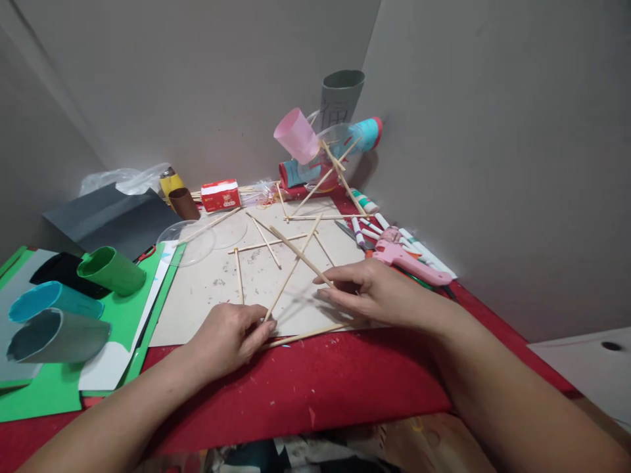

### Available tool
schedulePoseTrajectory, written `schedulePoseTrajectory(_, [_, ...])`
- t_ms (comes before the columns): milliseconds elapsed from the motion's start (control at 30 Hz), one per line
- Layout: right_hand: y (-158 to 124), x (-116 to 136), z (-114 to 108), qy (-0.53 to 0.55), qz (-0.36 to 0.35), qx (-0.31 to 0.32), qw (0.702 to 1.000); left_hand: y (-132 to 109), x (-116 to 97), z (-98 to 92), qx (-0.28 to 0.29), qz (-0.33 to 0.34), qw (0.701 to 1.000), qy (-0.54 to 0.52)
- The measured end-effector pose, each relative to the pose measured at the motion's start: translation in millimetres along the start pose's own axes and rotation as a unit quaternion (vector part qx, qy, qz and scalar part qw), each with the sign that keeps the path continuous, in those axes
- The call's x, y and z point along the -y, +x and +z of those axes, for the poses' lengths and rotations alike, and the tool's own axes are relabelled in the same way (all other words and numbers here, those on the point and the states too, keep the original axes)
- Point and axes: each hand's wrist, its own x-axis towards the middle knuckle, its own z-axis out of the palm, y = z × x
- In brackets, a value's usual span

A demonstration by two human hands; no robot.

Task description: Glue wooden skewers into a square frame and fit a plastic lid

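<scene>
My left hand (pixel 229 336) pinches the near end of a long wooden stick (pixel 290 271) that slants up and away across the beige board (pixel 207 289). My right hand (pixel 367 292) pinches the near end of a second stick (pixel 298 251) that crosses the first. A third stick (pixel 308 335) lies along the board's near edge under both hands. Several more sticks (pixel 266 244) lie joined on the board. Behind stands a stick frame carrying a pink cup (pixel 296 135) and a clear round disc (pixel 338 148).
A pink glue gun (pixel 409 261) and markers (pixel 365 230) lie to the right by the wall. Green, teal and grey paper tubes (pixel 73 302) rest on coloured sheets at left. Clear discs (pixel 190 242), a red box (pixel 220 194) and a brown tube (pixel 184 203) sit behind. Red cloth (pixel 320 387) covers the table.
</scene>
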Motion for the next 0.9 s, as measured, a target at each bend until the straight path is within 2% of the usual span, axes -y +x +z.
schedulePoseTrajectory(533, [-2.1,-3.5,0.1,0.002,0.018,0.016,1.000,-0.6,1.3,-2.9,0.030,-0.010,0.999,0.030])
schedulePoseTrajectory(900, [-1.2,-2.3,0.2,-0.016,0.008,0.017,1.000,-2.7,0.2,-3.7,0.028,-0.015,0.999,0.024])
